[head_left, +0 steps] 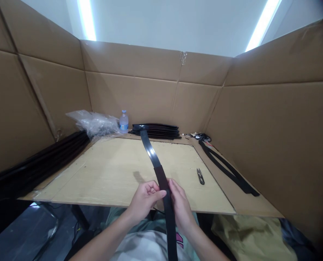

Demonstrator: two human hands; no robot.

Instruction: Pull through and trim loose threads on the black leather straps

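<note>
A long black strap [169, 214] runs from my lap up over the table's front edge. Its upper part looks like a dark fabric sleeve [161, 176], out of which a glossy black plastic strip [150, 149] sticks up and away from me. My left hand [146, 201] pinches the strap from the left, its thumb lying across the front. On the other side, my right hand [180, 203] holds the strap's right edge, with its fingertips partly hidden behind it. Thread snips [201, 176] lie on the board to the right of my hands.
Behind the board [109, 174] are a stack of black strips [158, 131], a water bottle [124, 122] and clear plastic bags [96, 123]. Long black strips [39, 163] lie left; a folded black strap [229, 170] lies right. Cardboard walls [150, 90] enclose the table.
</note>
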